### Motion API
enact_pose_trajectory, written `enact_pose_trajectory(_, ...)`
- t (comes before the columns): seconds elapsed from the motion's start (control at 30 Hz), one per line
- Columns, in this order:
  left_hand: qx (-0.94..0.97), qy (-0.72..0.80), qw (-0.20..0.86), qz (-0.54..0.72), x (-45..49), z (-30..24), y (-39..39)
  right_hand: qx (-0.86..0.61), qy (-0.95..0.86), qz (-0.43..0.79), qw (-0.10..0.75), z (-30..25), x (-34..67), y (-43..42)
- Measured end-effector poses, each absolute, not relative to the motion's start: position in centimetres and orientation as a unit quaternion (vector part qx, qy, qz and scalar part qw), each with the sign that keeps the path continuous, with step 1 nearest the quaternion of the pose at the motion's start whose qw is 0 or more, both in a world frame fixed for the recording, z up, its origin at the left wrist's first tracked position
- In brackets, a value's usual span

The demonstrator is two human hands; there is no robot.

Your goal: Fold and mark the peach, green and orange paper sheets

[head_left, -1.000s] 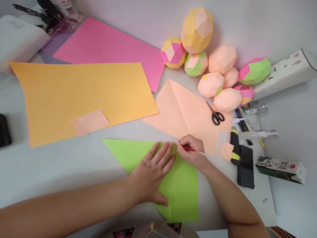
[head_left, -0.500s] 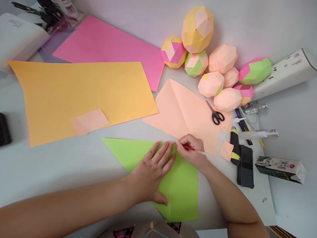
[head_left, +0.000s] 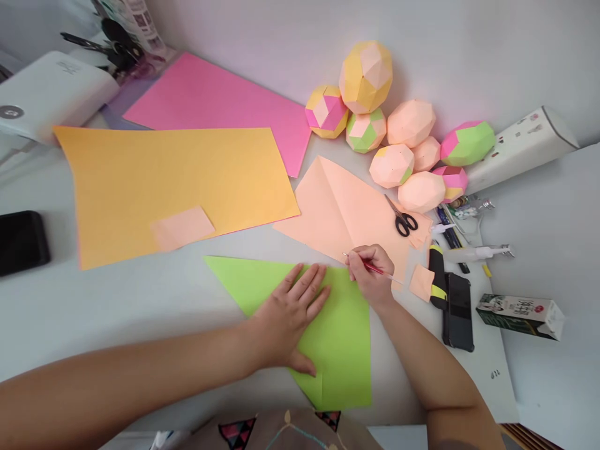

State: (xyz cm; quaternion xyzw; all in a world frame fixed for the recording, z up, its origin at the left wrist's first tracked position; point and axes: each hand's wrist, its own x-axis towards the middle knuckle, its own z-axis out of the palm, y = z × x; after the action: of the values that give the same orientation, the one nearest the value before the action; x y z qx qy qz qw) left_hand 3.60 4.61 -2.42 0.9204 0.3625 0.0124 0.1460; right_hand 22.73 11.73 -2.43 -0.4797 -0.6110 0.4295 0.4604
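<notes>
My left hand (head_left: 293,312) lies flat on the folded green paper (head_left: 342,350), fingers spread, pressing it to the table. In my right hand (head_left: 375,275) is a slim red pen (head_left: 372,267) with a pale, see-through rear end. Its tip points up and left, close to the paper's upper edge; whether it touches anything I cannot tell. Just beyond that hand lies a creased peach sheet (head_left: 356,200), partly covered by it. Black-handled scissors (head_left: 403,220) rest on the peach sheet.
Yellow paper (head_left: 187,169) and pink paper (head_left: 225,100) lie to the left, a small peach piece (head_left: 182,229) on the yellow. Several faceted paper balls (head_left: 365,78) cluster at the back. On the right are a utility knife (head_left: 437,275), a phone (head_left: 458,312) and a carton (head_left: 520,315).
My right hand has lifted slightly and shifted right with the pen, away from my left fingertips. The left hand stays flat on the green paper. The camera view has shifted a little.
</notes>
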Motion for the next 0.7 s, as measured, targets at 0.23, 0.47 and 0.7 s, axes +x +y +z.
enact_pose_trajectory(0.23, 0.916, 0.37, 0.157, 0.006, 3.1, -2.4, 6.0, -0.48, -0.623, 0.349, 0.509, -2.4, 23.1, 12.2)
enact_pose_trajectory(0.47, 0.923, 0.374, 0.086, 0.006, 3.1, -2.1, 5.7, -0.51, -0.645, 0.41, 0.395, -2.2, 23.4, 12.9)
enact_pose_trajectory(0.7, 0.925, 0.373, 0.057, -0.047, 3.8, -0.5, 3.0, -0.517, -0.638, 0.405, 0.402, -2.4, 23.0, 12.8)
